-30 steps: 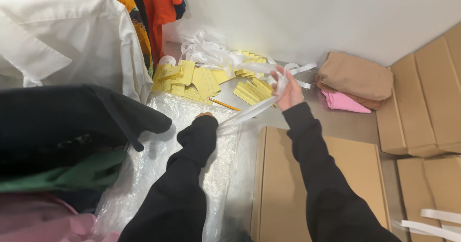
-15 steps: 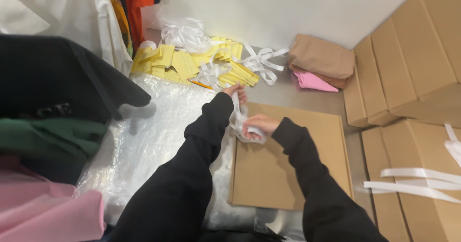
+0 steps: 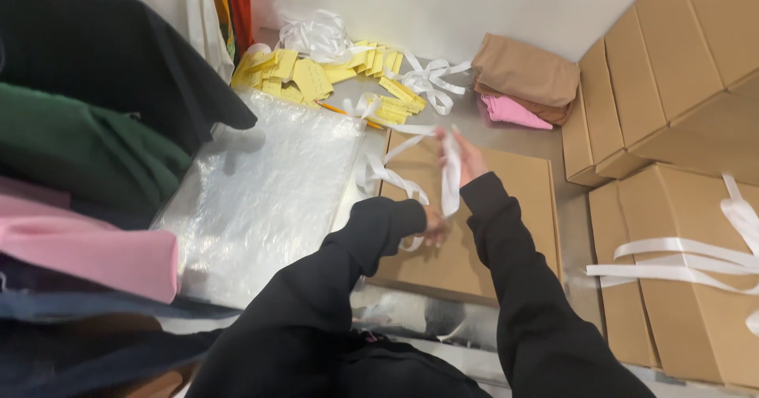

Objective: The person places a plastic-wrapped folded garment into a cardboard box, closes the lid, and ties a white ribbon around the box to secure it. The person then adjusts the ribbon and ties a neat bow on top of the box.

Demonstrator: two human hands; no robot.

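You hold a length of white satin ribbon (image 3: 449, 169) stretched between both hands above the flat brown cardboard box (image 3: 474, 216) lying on the grey worktop (image 3: 514, 139). Your right hand (image 3: 468, 158) is raised, its fingers pinched on the upper end of the ribbon; your left hand (image 3: 433, 226) sits lower, just over the box lid, fingers closed on the lower end, though the sleeve hides most of them.

By the look of it, the box is shut but carries no ribbon yet: nothing is wrapped round it and no bow is tied, so the tying itself is all to do. To your right, a stacked cardboard box (image 3: 680, 287) already has white ribbon across its top. Beyond lie loose yellow paper tags (image 3: 300, 78), more white ribbon pieces (image 3: 316, 34) and folded tan and pink cloths (image 3: 522, 82). A clear plastic bag (image 3: 261, 200) lies left of the box.
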